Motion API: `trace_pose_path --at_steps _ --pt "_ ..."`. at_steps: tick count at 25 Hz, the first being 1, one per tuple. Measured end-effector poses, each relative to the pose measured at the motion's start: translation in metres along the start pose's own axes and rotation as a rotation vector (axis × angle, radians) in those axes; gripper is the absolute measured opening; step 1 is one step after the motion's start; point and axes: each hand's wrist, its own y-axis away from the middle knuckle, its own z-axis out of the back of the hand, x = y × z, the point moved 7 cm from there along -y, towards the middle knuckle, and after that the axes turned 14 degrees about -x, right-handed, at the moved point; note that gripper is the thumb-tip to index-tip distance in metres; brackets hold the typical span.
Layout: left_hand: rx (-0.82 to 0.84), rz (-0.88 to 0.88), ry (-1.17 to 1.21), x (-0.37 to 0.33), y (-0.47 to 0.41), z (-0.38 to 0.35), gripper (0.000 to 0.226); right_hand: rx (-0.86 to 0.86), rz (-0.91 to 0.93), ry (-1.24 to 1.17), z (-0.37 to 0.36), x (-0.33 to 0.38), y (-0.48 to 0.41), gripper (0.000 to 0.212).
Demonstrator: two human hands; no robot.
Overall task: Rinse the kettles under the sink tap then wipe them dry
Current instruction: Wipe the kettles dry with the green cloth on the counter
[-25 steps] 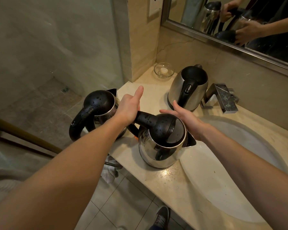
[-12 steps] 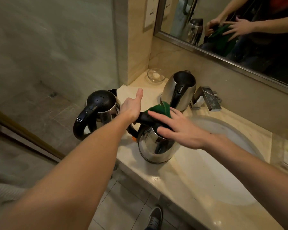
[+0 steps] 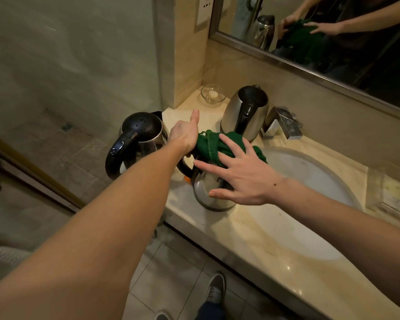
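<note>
Currently, both hands work on the nearest kettle (image 3: 214,192), which stands on the tabletop (image 3: 252,239) at the rim of the sink (image 3: 310,181).
The left hand (image 3: 185,135) has its grip closed around the black handle of that kettle, thumb raised clear. The right hand (image 3: 238,174) lies flat with fingers spread wide, pressing a green cloth (image 3: 214,144) onto the kettle's top; the cloth covers the lid area and hangs toward the basin side. A second kettle (image 3: 139,139), lid shut and beaded with drops, stands at the left end of the tabletop, just beside the left wrist. A third kettle (image 3: 246,112), lid open, stands farther back, beside the tap (image 3: 284,123). A small glass dish (image 3: 213,94) sits in the back corner.
</note>
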Motion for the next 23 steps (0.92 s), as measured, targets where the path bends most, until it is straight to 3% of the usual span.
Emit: trace_pose_path --at_steps 6,10,12,15,18,23 --pt "-0.006 -0.011 0.022 -0.002 0.007 0.004 0.081 -0.027 -0.111 -0.081 0.003 -0.010 -0.002 0.074" --pt "-0.004 -0.020 0.020 -0.002 0.008 0.005 0.079 -0.003 -0.025 -0.011 -0.001 -0.005 0.008 0.069" --pt "0.003 -0.027 0.025 -0.003 0.010 0.005 0.079 -0.010 -0.090 -0.072 -0.002 -0.012 0.007 0.070" --pt "-0.004 -0.018 0.032 -0.003 0.011 0.006 0.076 -0.102 -0.391 -0.429 0.007 -0.034 -0.005 0.078" --pt "-0.034 0.008 0.047 -0.001 0.011 0.007 0.063 -0.134 -0.829 -0.875 0.006 -0.074 -0.011 0.073" --pt "-0.110 0.056 0.057 0.001 0.015 0.012 0.066 -0.188 -1.438 -1.381 -0.038 -0.113 0.027 0.100"
